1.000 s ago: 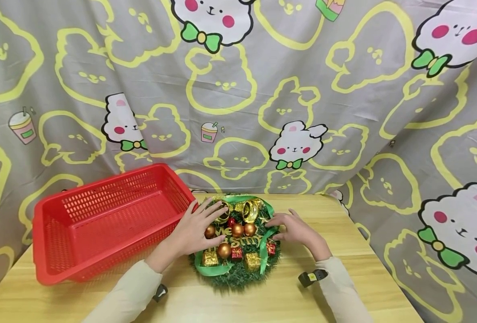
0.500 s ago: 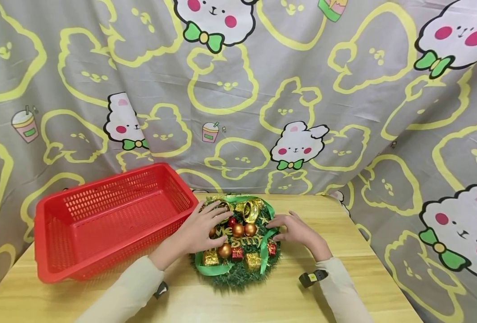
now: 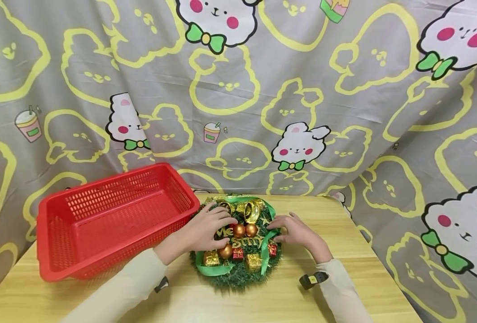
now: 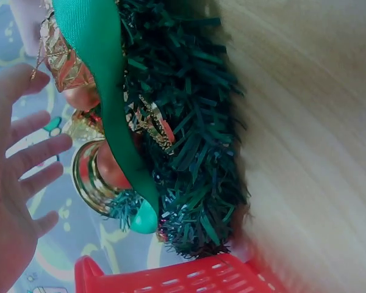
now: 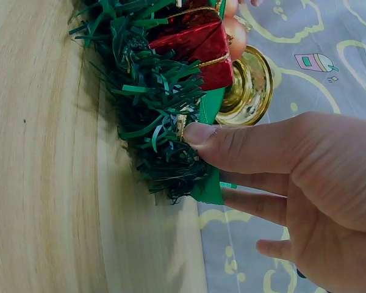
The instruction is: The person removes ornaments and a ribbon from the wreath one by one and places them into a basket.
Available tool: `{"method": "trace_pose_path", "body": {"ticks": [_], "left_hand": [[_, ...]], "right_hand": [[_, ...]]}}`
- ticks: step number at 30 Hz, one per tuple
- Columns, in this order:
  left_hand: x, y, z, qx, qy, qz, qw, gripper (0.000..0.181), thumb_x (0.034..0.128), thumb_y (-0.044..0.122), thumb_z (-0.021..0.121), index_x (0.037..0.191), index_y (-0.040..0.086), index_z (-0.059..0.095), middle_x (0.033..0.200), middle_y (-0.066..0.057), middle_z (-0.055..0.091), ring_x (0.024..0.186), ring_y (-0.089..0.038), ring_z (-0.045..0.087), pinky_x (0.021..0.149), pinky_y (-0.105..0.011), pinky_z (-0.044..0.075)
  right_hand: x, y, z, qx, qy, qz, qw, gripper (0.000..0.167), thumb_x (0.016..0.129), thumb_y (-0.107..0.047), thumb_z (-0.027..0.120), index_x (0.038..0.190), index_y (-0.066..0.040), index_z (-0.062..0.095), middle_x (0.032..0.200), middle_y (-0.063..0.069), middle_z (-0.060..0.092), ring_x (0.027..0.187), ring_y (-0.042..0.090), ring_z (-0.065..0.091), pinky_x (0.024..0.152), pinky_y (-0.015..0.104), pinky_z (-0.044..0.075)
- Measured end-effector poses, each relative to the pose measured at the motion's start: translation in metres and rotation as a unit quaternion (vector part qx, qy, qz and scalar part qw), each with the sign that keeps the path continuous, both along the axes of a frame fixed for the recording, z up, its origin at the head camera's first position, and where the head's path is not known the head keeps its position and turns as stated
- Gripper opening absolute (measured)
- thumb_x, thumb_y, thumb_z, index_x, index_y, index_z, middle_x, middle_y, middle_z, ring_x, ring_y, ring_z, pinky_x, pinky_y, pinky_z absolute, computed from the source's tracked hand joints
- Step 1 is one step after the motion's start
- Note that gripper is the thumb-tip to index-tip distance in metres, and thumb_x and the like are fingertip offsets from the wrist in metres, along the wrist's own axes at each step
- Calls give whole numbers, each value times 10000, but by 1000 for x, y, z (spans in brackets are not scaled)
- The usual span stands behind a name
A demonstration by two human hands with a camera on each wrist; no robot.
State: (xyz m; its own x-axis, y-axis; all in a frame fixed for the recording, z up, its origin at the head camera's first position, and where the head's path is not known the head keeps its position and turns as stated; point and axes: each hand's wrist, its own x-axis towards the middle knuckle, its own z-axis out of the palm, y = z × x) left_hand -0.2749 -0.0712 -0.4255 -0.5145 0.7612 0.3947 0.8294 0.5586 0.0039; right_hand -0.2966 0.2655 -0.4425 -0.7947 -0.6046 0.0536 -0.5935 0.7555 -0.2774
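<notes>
Head view: gold lettering (image 3: 248, 242) on a Christmas wreath (image 3: 238, 279) reads "Me" on its upper line, with the line below partly covered. The wreath lies on a light wood-grain table (image 3: 278, 307), just right of a perforated red plastic basket (image 3: 45, 233). Behind hangs a gray curtain (image 3: 238, 125) printed with white cartoon animals in green bows and lidded drinks. The left hand (image 3: 210, 228) is spread over the wreath's left side; whether it touches an ornament, I cannot tell. The right hand (image 3: 296, 231) bends at the right edge, beside a green ribbon (image 3: 264, 251). Only the right wrist view shows its thumb tip against a small gold piece (image 5: 182, 125), near a red foil gift box (image 5: 208, 54); whether the fingers pinch it is hidden. Left wrist view shows a gold foil box (image 4: 61, 58) near the left thumb.
</notes>
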Motion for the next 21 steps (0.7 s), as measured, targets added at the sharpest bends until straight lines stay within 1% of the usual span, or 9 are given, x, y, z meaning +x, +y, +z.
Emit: {"method": "trace_pose_path", "body": {"ticks": [5,9,12,19,21], "left_hand": [[1,4,1,-284,176,-194,9993,416,902,391,710,1273,204,678,1220,-6,694,1232,-227,594,1135,-577,382],[4,6,4,-477,55,-289,9984,405,920,398,691,1274,202,684,1189,28,707,1223,-209,589,1144,-560,376],[7,5,5,-626,-15,-357,9974,393,941,414,662,1277,213,683,1196,39,719,1242,-207,586,1155,-552,371],[15,4,3,-759,309,-683,9943,354,962,442,624,1218,214,710,1150,56,739,1184,-184,613,1119,-516,421],[17,3,2,-776,338,-756,9935,342,968,445,618,1199,214,720,1140,56,743,1170,-179,618,1115,-513,427]], "right_hand": [[1,0,1,19,-12,-10,10000,379,835,-170,813,1202,-103,753,1268,100,720,1347,414,540,1127,776,176],[1,-1,1,23,-11,-44,10000,384,834,-175,813,1206,-104,751,1275,106,716,1352,414,536,1131,772,176],[1,-1,2,43,9,-67,10000,387,831,-184,816,1206,-109,751,1275,101,717,1351,404,540,1134,768,178],[1,0,1,61,-26,-73,10000,386,832,-189,814,1205,-109,752,1277,95,717,1354,404,538,1138,763,177],[1,-1,0,52,-31,-57,10000,383,831,-187,814,1201,-107,754,1275,98,718,1350,409,540,1135,767,174]]}}
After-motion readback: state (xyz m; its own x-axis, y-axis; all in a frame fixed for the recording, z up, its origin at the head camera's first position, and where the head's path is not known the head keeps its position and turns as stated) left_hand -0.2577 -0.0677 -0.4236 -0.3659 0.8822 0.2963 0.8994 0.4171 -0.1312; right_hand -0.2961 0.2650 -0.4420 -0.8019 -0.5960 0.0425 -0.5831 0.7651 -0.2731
